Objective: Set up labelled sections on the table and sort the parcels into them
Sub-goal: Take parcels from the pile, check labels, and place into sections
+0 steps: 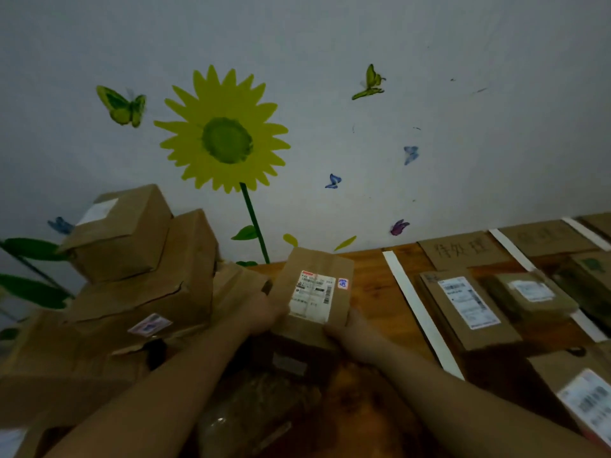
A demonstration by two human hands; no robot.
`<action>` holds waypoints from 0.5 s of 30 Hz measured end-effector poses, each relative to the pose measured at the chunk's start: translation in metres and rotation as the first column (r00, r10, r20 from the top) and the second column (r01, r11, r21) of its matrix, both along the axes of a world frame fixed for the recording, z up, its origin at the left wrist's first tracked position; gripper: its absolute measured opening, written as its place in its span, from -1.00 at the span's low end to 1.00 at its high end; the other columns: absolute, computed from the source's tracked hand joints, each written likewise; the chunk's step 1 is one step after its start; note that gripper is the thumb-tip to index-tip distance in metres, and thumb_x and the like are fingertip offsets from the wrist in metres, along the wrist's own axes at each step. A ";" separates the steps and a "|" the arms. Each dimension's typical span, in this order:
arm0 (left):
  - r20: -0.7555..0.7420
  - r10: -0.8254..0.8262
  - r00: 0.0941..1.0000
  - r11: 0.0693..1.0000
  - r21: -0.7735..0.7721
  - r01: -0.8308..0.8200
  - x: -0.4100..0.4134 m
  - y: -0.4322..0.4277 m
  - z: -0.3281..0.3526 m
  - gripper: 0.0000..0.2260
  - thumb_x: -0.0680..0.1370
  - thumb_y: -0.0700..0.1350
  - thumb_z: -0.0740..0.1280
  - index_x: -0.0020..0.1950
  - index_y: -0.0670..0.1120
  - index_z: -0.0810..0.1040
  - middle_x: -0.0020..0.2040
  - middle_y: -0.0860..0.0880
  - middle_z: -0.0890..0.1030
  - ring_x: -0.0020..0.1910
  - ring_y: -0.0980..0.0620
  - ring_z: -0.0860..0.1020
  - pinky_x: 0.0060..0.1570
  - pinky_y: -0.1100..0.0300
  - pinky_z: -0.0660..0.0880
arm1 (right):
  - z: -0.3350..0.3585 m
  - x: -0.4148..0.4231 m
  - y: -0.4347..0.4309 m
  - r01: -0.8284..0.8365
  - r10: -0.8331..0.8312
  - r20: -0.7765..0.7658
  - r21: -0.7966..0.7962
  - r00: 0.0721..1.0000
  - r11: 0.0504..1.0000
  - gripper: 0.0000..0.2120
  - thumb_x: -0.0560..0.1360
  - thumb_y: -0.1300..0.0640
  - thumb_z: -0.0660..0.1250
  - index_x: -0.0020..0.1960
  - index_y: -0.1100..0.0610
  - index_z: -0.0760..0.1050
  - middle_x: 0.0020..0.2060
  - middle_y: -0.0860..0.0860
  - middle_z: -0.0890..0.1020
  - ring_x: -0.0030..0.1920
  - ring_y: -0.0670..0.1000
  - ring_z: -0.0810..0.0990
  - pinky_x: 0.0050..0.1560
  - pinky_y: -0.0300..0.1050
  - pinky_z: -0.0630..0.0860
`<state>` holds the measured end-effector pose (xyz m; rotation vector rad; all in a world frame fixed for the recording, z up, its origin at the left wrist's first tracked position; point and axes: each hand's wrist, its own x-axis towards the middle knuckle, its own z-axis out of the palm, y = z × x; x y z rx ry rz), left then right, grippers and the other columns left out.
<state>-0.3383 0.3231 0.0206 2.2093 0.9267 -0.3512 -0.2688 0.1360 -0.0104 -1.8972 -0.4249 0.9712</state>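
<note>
Parcel: brown cardboard box (314, 292), held up over the wooden table (373, 289), white shipping label (312, 297) facing the camera.
Left hand: left hand (261, 312) gripped the box's left edge, fingers curled round it.
Right hand: right hand (347, 328) clasped the lower right corner.
Sections: white strips (420, 312) ran across the tabletop at right, with a handwritten cardboard sign (461, 251) at the far edge between two of them.
Sorted: flat labelled parcel (469, 309) lay just below that sign.
Pile: stacked boxes (142, 279) at left.
Wall: sunflower decal (221, 140).
</note>
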 end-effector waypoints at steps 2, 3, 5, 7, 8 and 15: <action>0.075 0.037 0.997 0.997 -0.076 -0.032 -0.003 -0.002 -0.005 -0.59 0.58 -0.03 0.25 0.38 -0.16 0.34 0.29 -0.16 0.45 0.15 -0.07 0.46 -0.01 0.16 0.39 | 0.004 -0.005 -0.005 0.042 -0.041 -0.032 0.020 0.999 0.999 -0.62 0.54 -0.02 0.30 0.31 -0.16 0.27 0.11 -0.01 0.58 -0.15 -0.01 0.62 -0.25 -0.13 0.57; 0.139 0.066 0.988 0.991 -0.121 -0.050 -0.004 -0.004 -0.006 -0.61 0.57 -0.07 0.28 0.36 -0.14 0.34 0.26 -0.14 0.45 0.09 -0.04 0.46 -0.09 0.18 0.40 | 0.005 -0.005 -0.007 0.070 -0.069 -0.036 0.044 0.997 0.997 -0.60 0.53 0.01 0.32 0.31 -0.15 0.27 0.10 -0.01 0.58 -0.11 -0.01 0.62 -0.18 -0.10 0.59; 0.269 0.129 0.955 0.972 -0.227 -0.067 -0.006 -0.007 -0.004 -0.62 0.54 -0.13 0.33 0.31 -0.09 0.32 0.21 -0.10 0.46 0.04 0.00 0.45 -0.16 0.21 0.43 | 0.010 -0.005 -0.016 0.142 -0.142 -0.006 0.110 0.990 0.984 -0.49 0.49 0.08 0.38 0.36 -0.12 0.26 0.16 -0.07 0.55 0.14 -0.01 0.56 0.17 0.06 0.54; 0.360 0.231 0.904 0.922 -0.379 -0.085 -0.008 -0.015 0.003 -0.54 0.49 -0.22 0.37 0.33 -0.05 0.28 0.23 -0.09 0.45 0.10 -0.04 0.48 -0.01 0.07 0.53 | 0.020 -0.004 -0.024 0.216 -0.227 0.051 0.164 0.973 0.963 -0.35 0.47 0.16 0.41 0.44 -0.12 0.18 0.22 -0.13 0.51 0.28 0.00 0.48 0.29 0.13 0.45; 0.393 0.276 0.877 0.896 -0.434 -0.088 -0.009 -0.022 0.008 -0.48 0.47 -0.25 0.38 0.34 -0.03 0.25 0.25 -0.09 0.44 0.13 -0.06 0.48 0.06 -0.01 0.54 | 0.026 -0.003 -0.029 0.234 -0.254 0.090 0.190 0.963 0.954 -0.31 0.47 0.19 0.40 0.46 -0.12 0.14 0.21 -0.17 0.49 0.30 -0.01 0.45 0.29 0.12 0.45; 0.612 0.257 0.748 0.896 -0.441 0.054 -0.014 -0.093 0.059 -0.29 0.46 -0.26 0.41 0.49 0.02 0.14 0.19 0.07 0.43 0.21 0.02 0.45 0.15 0.11 0.46 | 0.084 -0.003 -0.082 0.227 -0.356 0.299 0.391 0.885 0.892 -0.22 0.45 0.14 0.44 0.48 -0.24 0.09 0.25 -0.20 0.46 0.26 -0.08 0.45 0.14 0.01 0.56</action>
